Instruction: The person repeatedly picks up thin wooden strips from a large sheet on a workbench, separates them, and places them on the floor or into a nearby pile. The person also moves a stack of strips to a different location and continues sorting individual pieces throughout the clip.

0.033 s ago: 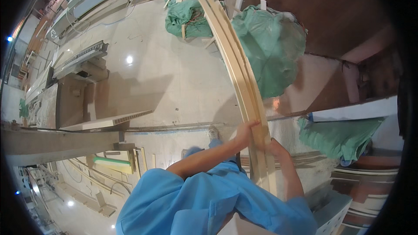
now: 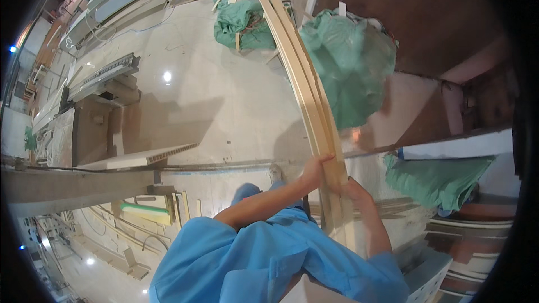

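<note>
A bundle of long, pale wooden strips (image 2: 306, 87) runs away from my body, its far ends near the green sacks. Closed around the bundle's left side is my left hand (image 2: 318, 171), thumb lying across the top. My right hand (image 2: 356, 189) grips the same strips from the right, a little nearer to me; its fingers are partly hidden. The strips' near ends pass down beside my blue clothing. At the far end two strips stand slightly apart, with a narrow gap between them.
Bulging green sacks (image 2: 351, 70) and a smaller green sack (image 2: 238, 25) lie ahead. A machine with a metal rail (image 2: 106, 81) stands left, beyond a beam (image 2: 78, 191). Another green cloth (image 2: 438, 177) hangs at right above stacked boards (image 2: 469, 247). Loose strips (image 2: 120, 227) lie lower left.
The far ends of the strips have shifted slightly and spread a little more apart. Both hands keep their hold at nearly the same place.
</note>
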A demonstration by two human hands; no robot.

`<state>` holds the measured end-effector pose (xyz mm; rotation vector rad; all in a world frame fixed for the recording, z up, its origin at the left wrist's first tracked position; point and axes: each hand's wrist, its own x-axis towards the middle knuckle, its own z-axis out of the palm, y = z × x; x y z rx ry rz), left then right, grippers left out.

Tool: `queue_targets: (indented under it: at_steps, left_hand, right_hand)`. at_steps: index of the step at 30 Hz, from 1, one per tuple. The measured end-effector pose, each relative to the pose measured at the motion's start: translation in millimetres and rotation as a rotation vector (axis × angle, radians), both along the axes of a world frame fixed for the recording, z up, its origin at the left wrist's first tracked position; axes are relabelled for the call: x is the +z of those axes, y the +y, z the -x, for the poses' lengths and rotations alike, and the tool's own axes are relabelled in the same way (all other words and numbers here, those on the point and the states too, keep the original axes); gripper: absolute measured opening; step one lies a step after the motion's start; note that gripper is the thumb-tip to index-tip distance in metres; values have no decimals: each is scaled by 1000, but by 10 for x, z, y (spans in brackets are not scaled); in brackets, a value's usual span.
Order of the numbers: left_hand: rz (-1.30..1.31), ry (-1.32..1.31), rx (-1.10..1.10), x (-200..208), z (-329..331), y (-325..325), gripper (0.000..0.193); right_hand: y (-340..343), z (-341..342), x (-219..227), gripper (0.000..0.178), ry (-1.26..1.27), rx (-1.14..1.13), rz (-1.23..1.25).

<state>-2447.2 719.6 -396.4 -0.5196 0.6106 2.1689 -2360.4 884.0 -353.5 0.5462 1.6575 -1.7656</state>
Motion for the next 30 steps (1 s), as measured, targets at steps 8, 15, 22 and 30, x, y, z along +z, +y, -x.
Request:
queue_targets:
  at_steps: [8,15,22,30]
  left_hand:
    - [-60,-8,-47,19,1818,-709,40]
    - [-123,-48,-134,-634,3614,-1677,34]
    - [-61,60,-127,-882,5624,-2519,35]
    - [251,359,-114,-862,8370,-3237,34]
  right_hand:
    - [-632,1773,-109,55,-28,-21,85]
    - [-1759,3512,-366,55,-57,-63,-103]
    - [-2732,5376,-680,46,-102,-288,-17]
    - [-3432,8020,-1364,46,193,-401,-39]
